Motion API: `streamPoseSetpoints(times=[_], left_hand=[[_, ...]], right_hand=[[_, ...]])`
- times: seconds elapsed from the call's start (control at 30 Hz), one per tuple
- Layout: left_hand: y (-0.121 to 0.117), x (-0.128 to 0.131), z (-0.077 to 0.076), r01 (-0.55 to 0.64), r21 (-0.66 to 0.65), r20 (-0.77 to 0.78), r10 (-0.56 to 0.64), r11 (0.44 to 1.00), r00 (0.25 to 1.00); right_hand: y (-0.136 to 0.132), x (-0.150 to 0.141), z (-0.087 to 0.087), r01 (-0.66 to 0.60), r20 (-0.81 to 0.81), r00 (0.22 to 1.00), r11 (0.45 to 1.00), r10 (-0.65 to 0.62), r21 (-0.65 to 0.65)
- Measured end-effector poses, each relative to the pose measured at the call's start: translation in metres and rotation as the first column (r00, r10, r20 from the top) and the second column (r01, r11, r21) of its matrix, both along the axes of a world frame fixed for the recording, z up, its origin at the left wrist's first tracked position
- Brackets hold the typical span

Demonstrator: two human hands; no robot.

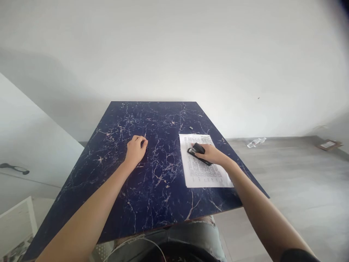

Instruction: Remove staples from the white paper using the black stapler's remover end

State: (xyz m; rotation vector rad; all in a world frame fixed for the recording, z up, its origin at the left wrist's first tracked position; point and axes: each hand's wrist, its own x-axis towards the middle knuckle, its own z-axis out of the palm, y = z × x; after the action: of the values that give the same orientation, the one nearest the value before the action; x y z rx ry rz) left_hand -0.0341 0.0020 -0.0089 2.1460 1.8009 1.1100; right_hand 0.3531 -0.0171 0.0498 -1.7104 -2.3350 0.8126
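A black stapler [200,154] lies slantwise over a stack of printed paper sheets [209,179], on the right part of the dark blue marbled table [160,203]. My right hand [211,154] is closed around the stapler from the right, thumb on the near side. Left of the paper, my left hand [135,148] rests on the tabletop with its fingers loosely curled in, and nothing shows in it. A small grey piece [191,128], perhaps a strip of staples, sits just beyond the top edge of the paper.
A white wall [174,54] stands behind the table's far edge. On the floor to the right are a clear plastic bottle [256,142] and a brown, flat box-like thing [328,145]. At left is a white door-like panel with a dark handle [15,168]. A white cable [136,238] crosses my lap.
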Motion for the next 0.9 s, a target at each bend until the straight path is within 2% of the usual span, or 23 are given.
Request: streamPoseSetpoints(times=[0.1, 0.27, 0.37, 0.43, 0.5, 0.57, 0.63, 0.67, 0.73, 0.8, 0.9], left_hand=[[0.0, 0.001, 0.0, -0.003, -0.003, 0.004, 0.003, 1.0, 1.0], [0.001, 0.001, 0.0, -0.012, -0.004, 0.006, 0.012, 1.0, 1.0], [0.001, 0.001, 0.0, -0.017, -0.013, 0.028, 0.017, 1.0, 0.999], [0.001, 0.0, 0.001, -0.021, -0.029, 0.052, 0.022, 0.999, 0.998], [0.001, 0.0, 0.002, -0.027, -0.047, 0.072, 0.03, 0.999, 0.997], [0.002, -0.001, 0.003, -0.031, -0.061, 0.083, 0.036, 0.998, 0.996], [0.003, -0.002, 0.003, -0.032, -0.07, 0.089, 0.038, 0.997, 0.995], [0.003, -0.002, 0.003, -0.032, -0.073, 0.091, 0.039, 0.997, 0.995], [0.004, -0.004, 0.003, -0.034, -0.077, 0.092, 0.041, 0.996, 0.995], [0.004, -0.005, 0.003, -0.028, -0.076, 0.097, 0.035, 0.997, 0.995], [0.003, -0.004, 0.002, -0.023, -0.075, 0.116, 0.032, 0.997, 0.993]], right_hand=[[-0.003, 0.024, -0.002, 0.039, -0.01, 0.999, 0.999, -0.039, -0.02], [-0.006, 0.025, -0.006, 0.081, -0.017, 0.997, 0.997, -0.081, -0.005], [-0.005, 0.033, -0.002, 0.005, -0.094, 0.995, 0.998, -0.011, -0.057], [0.001, 0.044, 0.003, -0.061, -0.235, 0.971, 0.995, 0.042, -0.076], [0.016, 0.056, 0.005, -0.016, -0.385, 0.923, 1.0, 0.02, 0.014], [0.037, 0.063, 0.004, 0.152, -0.445, 0.893, 0.975, -0.065, 0.163], [0.06, 0.062, -0.004, 0.251, -0.39, 0.912, 0.927, -0.129, 0.278], [0.07, 0.058, -0.009, 0.23, -0.332, 0.936, 0.918, -0.118, 0.323], [0.087, 0.048, -0.021, 0.08, -0.194, 0.981, 0.922, -0.006, 0.379], [0.1, 0.038, -0.033, -0.086, -0.069, 0.99, 0.918, 0.122, 0.387], [0.113, 0.027, -0.05, -0.208, 0.102, 0.978, 0.92, 0.184, 0.332]])
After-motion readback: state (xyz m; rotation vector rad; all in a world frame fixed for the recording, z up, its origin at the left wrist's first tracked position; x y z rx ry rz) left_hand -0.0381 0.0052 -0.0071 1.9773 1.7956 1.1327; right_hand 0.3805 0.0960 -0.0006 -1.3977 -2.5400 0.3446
